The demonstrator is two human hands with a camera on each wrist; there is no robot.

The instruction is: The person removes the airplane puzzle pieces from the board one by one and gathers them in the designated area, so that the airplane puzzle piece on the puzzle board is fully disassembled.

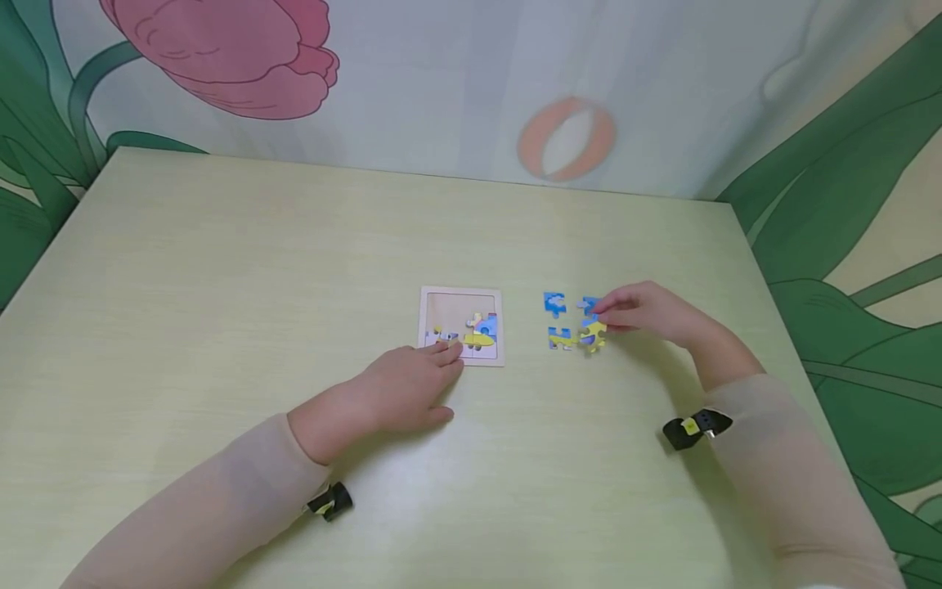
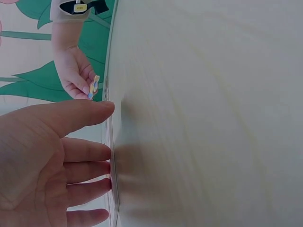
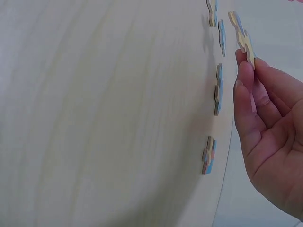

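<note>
A small square puzzle tray (image 1: 503, 327) lies on the table, with some printed pieces (image 1: 480, 337) in its lower part. My left hand (image 1: 412, 384) rests at the tray's lower left edge, fingers straight and partly covering it; in the left wrist view the fingertips (image 2: 105, 184) meet that edge. To the right, my right hand (image 1: 648, 315) pinches a yellow and blue jigsaw piece (image 1: 592, 334) between thumb and fingers. The right wrist view shows this piece (image 3: 244, 40) raised off the table. Loose blue pieces (image 1: 555, 303) lie beside and under it.
The pale wooden table (image 1: 257, 245) stretches out on all sides of the tray. Behind its far edge hangs a white backdrop (image 1: 412, 90) with a pink flower and green leaves. In the right wrist view, several loose pieces (image 3: 218, 90) lie flat in a row.
</note>
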